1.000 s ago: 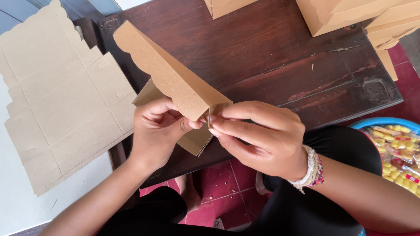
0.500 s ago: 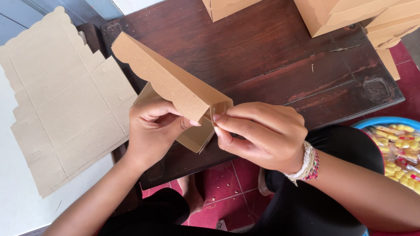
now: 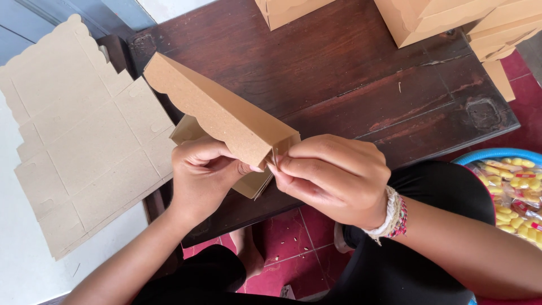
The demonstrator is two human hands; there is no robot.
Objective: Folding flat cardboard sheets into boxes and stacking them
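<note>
A brown cardboard box blank with a scalloped edge is half folded and held up over the near edge of a dark wooden table. My left hand grips its lower panel from the left. My right hand, with a beaded bracelet at the wrist, pinches the folded corner at the blank's right end. The fingertips of both hands meet at that corner.
A stack of flat cardboard blanks lies at the left. Folded brown boxes stand along the table's far edge and right side. A blue basin of yellow wrapped sweets sits at the right. Red floor tiles show below.
The blank has tilted slightly and my right fingers have shifted a little down and left along the folded corner. My left hand has moved a bit lower.
</note>
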